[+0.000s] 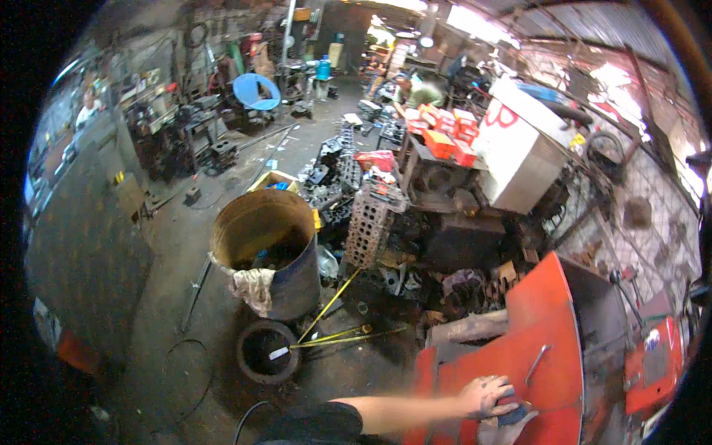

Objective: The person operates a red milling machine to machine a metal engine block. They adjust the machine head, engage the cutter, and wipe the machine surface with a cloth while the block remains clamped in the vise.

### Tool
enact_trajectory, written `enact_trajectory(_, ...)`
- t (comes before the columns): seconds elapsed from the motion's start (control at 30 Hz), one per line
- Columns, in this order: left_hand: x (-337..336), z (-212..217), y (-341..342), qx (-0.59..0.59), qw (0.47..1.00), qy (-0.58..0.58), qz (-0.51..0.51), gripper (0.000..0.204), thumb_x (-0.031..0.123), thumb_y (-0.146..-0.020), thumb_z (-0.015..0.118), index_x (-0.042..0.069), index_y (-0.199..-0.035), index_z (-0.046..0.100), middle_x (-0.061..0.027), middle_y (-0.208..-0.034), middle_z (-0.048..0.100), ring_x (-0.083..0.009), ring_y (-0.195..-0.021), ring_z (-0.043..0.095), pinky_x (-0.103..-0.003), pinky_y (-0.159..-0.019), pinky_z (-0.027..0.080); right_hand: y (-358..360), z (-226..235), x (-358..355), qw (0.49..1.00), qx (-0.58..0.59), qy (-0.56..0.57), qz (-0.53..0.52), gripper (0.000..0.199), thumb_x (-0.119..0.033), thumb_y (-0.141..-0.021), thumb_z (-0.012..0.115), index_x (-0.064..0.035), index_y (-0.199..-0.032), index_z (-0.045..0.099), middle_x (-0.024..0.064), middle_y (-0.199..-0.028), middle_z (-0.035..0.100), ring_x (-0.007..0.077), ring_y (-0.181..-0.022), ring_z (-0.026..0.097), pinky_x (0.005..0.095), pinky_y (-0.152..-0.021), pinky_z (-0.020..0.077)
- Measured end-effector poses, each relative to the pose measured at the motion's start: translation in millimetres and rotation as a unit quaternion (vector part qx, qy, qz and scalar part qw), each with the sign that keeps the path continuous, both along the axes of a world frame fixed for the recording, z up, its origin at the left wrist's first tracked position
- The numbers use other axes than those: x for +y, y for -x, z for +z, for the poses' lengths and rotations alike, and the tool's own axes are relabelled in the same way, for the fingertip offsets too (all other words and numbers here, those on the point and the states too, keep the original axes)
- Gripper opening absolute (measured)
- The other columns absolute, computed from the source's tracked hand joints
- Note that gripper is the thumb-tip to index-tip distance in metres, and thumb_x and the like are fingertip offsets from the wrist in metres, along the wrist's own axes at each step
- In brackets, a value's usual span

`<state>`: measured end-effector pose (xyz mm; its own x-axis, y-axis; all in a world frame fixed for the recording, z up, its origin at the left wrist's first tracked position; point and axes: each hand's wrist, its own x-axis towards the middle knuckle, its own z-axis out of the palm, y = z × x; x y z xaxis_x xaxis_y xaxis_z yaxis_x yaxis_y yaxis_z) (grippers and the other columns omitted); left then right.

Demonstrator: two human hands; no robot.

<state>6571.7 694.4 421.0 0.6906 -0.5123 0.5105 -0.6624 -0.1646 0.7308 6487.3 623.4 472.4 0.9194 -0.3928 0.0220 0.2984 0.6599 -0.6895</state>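
My left hand [486, 397], smudged dark over the knuckles and fingers, reaches across from the lower edge. Its fingers curl over a crumpled dark blue and grey rag [512, 420], pressed against a red metal panel [545, 319]. Part of the rag is hidden under the palm. A wrench [538, 363] lies on the panel, just beyond my fingers and apart from them. A black sleeve [319, 423] covers my upper arm. My right hand is not in view.
A big open drum [297, 285] with a cloth over its rim stands left of centre, near a dark ring [245, 352] on the floor. Behind are an engine block [367, 230], orange-red boxes [441, 133] and a white cabinet [519, 148]. A person [423, 93] crouches farther back.
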Motion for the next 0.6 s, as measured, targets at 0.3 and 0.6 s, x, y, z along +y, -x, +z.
enact_trajectory(0.3, 47, 0, -69, 0.497, 0.779, 0.374, -0.080, 0.052, 0.044, -0.101, 0.047, 0.003, -0.071, 0.063, -0.0023, -0.051, 0.054, -0.0094, -0.037, 0.047, -0.029, -0.038, 0.038, -55, -38, 12, 0.941, 0.017, -0.007, 0.337, 0.103, -0.080, -0.081, 0.039, -0.0044, -0.150, 0.027, 0.0062, -0.151, 0.036, 0.0257, -0.138, 0.029, 0.0414, -0.116, 0.0163)
enact_trajectory(0.6, 62, -9, -123, 0.506, 0.686, 0.522, 0.025, 0.051, 0.043, -0.103, 0.042, 0.011, -0.063, 0.046, -0.0050, -0.048, 0.046, -0.0182, -0.038, 0.047, -0.032, -0.039, 0.041, -29, -24, -7, 0.948, 0.066, 0.170, 0.260, 0.094, -0.074, -0.088, 0.036, 0.0081, -0.132, 0.049, 0.0237, -0.129, 0.057, 0.0347, -0.123, 0.053, 0.0474, -0.111, 0.0330)
